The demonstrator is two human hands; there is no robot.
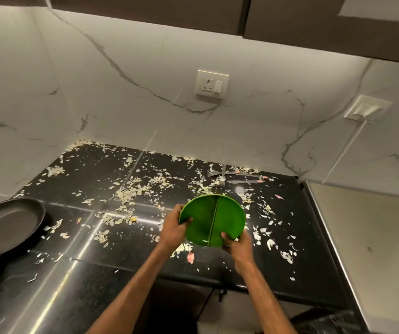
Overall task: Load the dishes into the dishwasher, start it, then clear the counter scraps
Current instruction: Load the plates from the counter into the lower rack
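Black surface (319,213) under marble wall, strewn with scraps (128,194). Green plate (203,220) held tilted above surface, near front edge. Left hand (173,231) grips left rim, thumb on face; right hand (238,247) pinches lower right rim. Line down middle: divider or second plate, cannot tell. Likely light, stiff, glossy, slippery if greasy; best held by opposite rims. Cutlery (236,177), pan (8,225) not yet loaded.
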